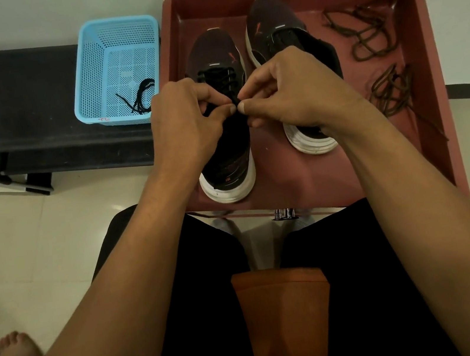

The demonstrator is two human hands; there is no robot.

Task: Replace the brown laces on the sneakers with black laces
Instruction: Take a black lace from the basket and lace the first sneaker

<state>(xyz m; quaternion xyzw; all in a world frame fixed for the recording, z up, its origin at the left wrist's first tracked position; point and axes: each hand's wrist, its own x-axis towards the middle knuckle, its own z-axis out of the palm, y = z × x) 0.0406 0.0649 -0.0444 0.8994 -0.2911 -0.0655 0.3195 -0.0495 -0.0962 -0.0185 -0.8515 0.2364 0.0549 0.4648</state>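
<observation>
In the red tray's [427, 52] left half, the left hand [186, 117] and right hand [290, 90] each pinch the black lace [222, 79] between thumb and forefinger over the nearer sneaker [225, 164], hiding the lace ends. Behind, the second sneaker [271, 28] has lacing too dark to make out. The brown laces [367, 31] lie along the tray's right.

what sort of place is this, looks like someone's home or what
Likely a plain indoor room, perhaps a home: pale tiled floor, low black bench holding a blue basket, red tray of sneakers.
</observation>
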